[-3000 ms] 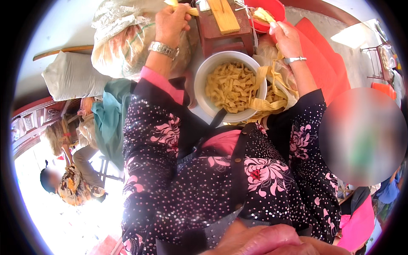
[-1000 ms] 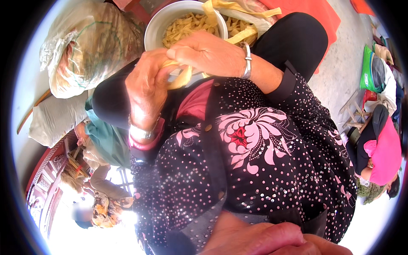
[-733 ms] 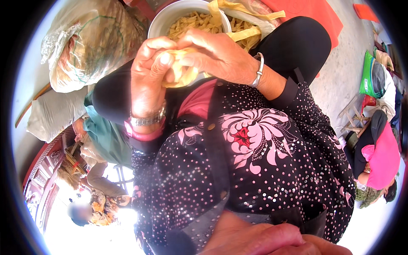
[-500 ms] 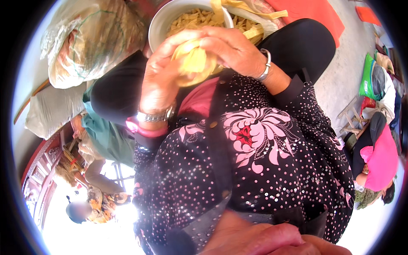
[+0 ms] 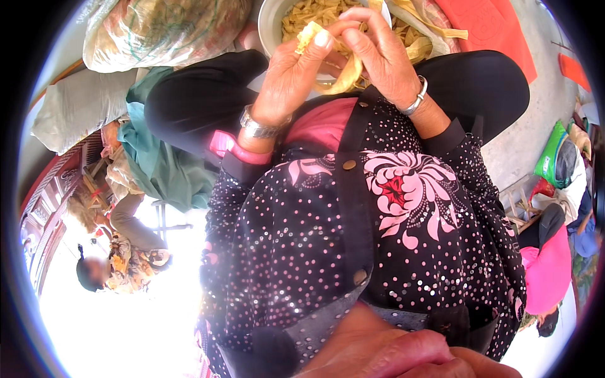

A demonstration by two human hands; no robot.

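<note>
Above my lap my left hand [image 5: 293, 79] is closed, its thumb and fingers pinching a bunched end [image 5: 309, 38] of flat, yellow, plaited-looking strip. The rest of the yellow strip [image 5: 348, 80] loops down between my hands. My right hand [image 5: 386, 60] is closed around part of it with bent fingers. Some fingertips and the part of the strip inside the grip are hidden. Just beyond my hands a white bowl [image 5: 269, 34] contains more of these curled yellow strips [image 5: 312, 17].
More yellow strip spills over a bag [image 5: 441, 45] right of the bowl, by a red sheet [image 5: 491, 38]. A stuffed translucent bag [image 5: 161, 34] stands at the far left. My black-trousered knees flank my hands. Other people sit at left [image 5: 132, 261] and right [image 5: 545, 268].
My hands have drawn apart from around the rounded yellow bundle. A loop of strip now shows between them, and a bunched end sticks up from my left hand. The view has shifted.
</note>
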